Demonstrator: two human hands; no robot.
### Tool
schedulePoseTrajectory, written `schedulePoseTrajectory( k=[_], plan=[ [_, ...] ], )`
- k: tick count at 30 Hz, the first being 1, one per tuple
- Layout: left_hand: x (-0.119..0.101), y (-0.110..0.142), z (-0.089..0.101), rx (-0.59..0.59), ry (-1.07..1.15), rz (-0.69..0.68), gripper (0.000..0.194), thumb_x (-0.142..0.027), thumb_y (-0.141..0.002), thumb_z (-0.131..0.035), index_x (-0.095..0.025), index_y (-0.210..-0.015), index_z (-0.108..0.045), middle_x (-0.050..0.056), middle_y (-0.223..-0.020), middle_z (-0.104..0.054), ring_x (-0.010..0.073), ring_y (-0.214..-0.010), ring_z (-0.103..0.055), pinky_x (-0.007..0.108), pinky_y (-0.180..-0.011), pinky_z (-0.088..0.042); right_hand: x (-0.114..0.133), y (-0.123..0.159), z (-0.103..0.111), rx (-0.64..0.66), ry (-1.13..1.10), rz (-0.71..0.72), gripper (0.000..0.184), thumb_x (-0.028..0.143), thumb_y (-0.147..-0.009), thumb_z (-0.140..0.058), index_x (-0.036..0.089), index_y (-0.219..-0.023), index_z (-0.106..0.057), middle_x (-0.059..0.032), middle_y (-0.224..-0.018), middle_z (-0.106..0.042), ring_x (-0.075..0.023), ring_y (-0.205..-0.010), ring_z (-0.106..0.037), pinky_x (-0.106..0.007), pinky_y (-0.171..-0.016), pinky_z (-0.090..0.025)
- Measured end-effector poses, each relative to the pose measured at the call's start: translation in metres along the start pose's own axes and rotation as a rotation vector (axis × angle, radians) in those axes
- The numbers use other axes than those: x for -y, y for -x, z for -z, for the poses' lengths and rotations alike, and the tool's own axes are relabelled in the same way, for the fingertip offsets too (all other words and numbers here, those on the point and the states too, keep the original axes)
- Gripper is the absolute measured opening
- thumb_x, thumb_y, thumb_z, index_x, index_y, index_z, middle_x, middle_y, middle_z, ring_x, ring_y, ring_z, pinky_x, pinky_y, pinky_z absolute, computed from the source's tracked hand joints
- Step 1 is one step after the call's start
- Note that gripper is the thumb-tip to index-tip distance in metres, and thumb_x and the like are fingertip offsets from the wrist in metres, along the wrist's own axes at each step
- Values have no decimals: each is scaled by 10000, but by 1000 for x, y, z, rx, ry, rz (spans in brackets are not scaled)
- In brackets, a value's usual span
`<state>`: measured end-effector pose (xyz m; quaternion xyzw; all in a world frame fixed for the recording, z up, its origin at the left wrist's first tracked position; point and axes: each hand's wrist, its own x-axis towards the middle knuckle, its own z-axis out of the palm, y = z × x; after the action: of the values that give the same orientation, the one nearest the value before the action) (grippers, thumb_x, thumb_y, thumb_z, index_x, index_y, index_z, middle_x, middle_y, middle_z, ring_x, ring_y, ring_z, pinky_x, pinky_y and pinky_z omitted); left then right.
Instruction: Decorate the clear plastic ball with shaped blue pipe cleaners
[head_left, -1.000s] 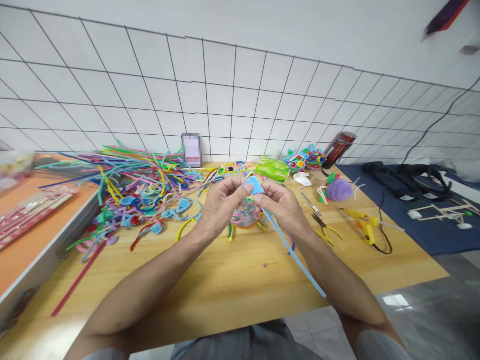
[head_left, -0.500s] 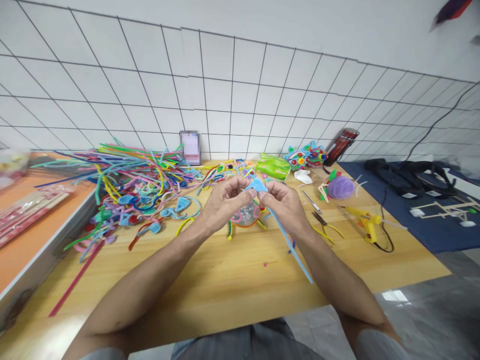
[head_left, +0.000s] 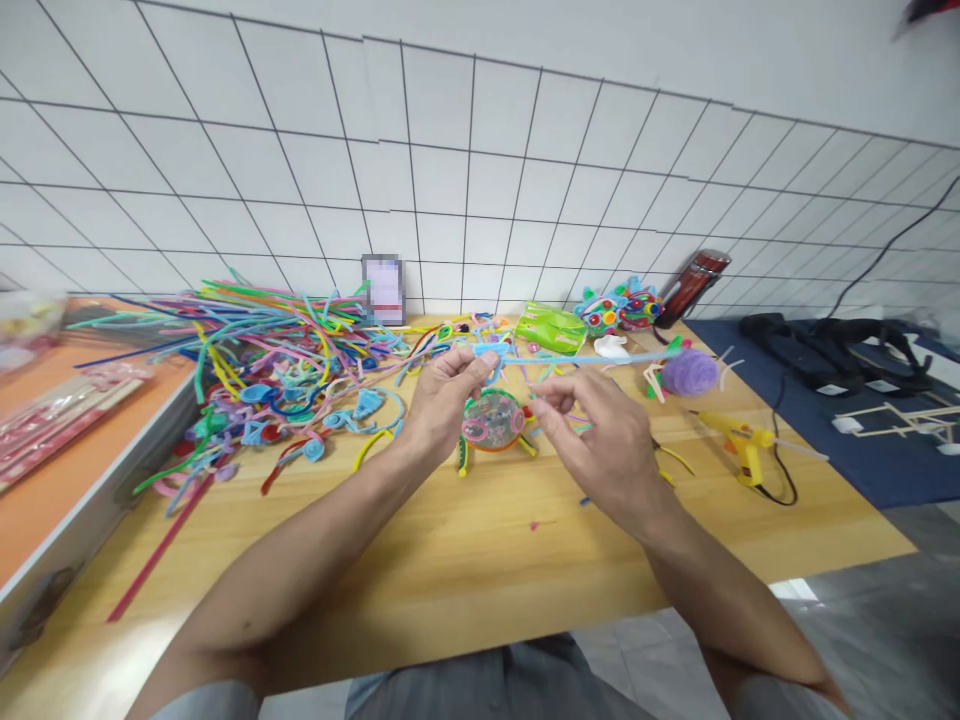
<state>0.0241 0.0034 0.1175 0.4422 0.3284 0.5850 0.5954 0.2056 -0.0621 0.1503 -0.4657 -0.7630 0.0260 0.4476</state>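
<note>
My left hand pinches the coiled end of a light blue pipe cleaner above the wooden table. The free end of that pipe cleaner sticks out level to the right, toward a purple fuzzy ball. My right hand hovers just right of the left one, fingers loosely curled, thumb and forefinger near the stem but apart from it. Below both hands lies a round multicoloured pipe-cleaner piece.
A big heap of coloured pipe cleaners covers the table's left half. A yellow glue gun with its black cord, pliers, a green packet and colourful craft figures lie to the right. An orange table adjoins on the left.
My right hand let go of the blue pipe cleaner and drew back. The long free end swung from hanging down-right to pointing level to the right.
</note>
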Motion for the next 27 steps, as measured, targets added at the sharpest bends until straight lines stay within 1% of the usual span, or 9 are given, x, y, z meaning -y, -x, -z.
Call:
schedulePoseTrajectory(
  k=[2, 4, 6, 10, 13, 17, 19, 22, 27],
  plan=[
    [2, 3, -4, -26, 102, 29, 441, -486, -674, -963, -169, -701, -657, -57, -637, -541, 70, -582, -430, 215, -592, -377, 3, 6, -5, 117, -144, -124, 63, 257, -949, -702, 247, -1011, -702, -15, -874, -757, -183, -782, -690, -343, -744, -539],
    [3, 7, -9, -50, 175, 60, 436, -457, -639, -986, -164, -729, -675, -54, -670, -572, 66, -599, -453, 206, -596, -392, -1, 8, -16, 156, -317, -258, 185, 306, -933, -718, 244, -1105, -693, -15, -930, -763, -174, -794, -696, -323, -714, -544],
    [5, 12, -13, -66, 231, 96, 433, -432, -614, -999, -162, -765, -696, -47, -700, -613, 67, -611, -490, 203, -596, -410, -8, 7, -30, 92, -488, -352, 265, 384, -918, -729, 235, -1130, -674, -30, -994, -754, -174, -828, -700, -318, -721, -557],
    [12, 21, -19, -50, 277, 134, 402, -401, -632, -989, -158, -806, -721, -31, -746, -672, 68, -624, -545, 203, -603, -444, -22, 1, -55, -66, -677, -446, 273, 457, -873, -769, 230, -980, -660, -30, -938, -752, -182, -845, -700, -322, -761, -570],
    [16, 23, -19, -36, 271, 165, 397, -396, -639, -983, -153, -832, -735, -15, -783, -707, 79, -655, -594, 206, -632, -481, -26, -1, -61, -84, -694, -452, 239, 436, -859, -773, 231, -939, -678, -21, -871, -756, -190, -827, -701, -334, -769, -571],
    [14, 19, -17, 22, 194, 213, 365, -385, -657, -954, -158, -850, -744, 3, -802, -731, 118, -705, -668, 227, -659, -506, -32, -6, -54, -62, -665, -431, 175, 378, -841, -761, 229, -875, -678, -7, -814, -736, -182, -780, -688, -338, -759, -564],
    [12, 14, -14, 63, 133, 207, 341, -398, -677, -921, -161, -851, -748, 4, -803, -726, 131, -722, -679, 235, -668, -506, -36, -10, -47, -17, -659, -444, 161, 354, -823, -762, 222, -852, -675, 0, -796, -725, -175, -749, -681, -337, -747, -562],
    [8, 6, -7, 114, -30, 155, 310, -414, -700, -878, -160, -821, -749, -6, -749, -697, 125, -699, -642, 237, -682, -489, -44, -15, -38, 100, -653, -454, 153, 330, -805, -760, 214, -840, -667, 7, -784, -719, -171, -731, -681, -325, -718, -556],
    [8, 0, 1, 191, -278, 133, 338, -431, -668, -872, -147, -765, -715, -14, -698, -661, 107, -636, -548, 239, -640, -414, -54, -18, -31, 239, -528, -350, 104, 313, -843, -712, 218, -837, -670, 14, -780, -693, -158, -723, -648, -306, -695, -529]
  ],
)
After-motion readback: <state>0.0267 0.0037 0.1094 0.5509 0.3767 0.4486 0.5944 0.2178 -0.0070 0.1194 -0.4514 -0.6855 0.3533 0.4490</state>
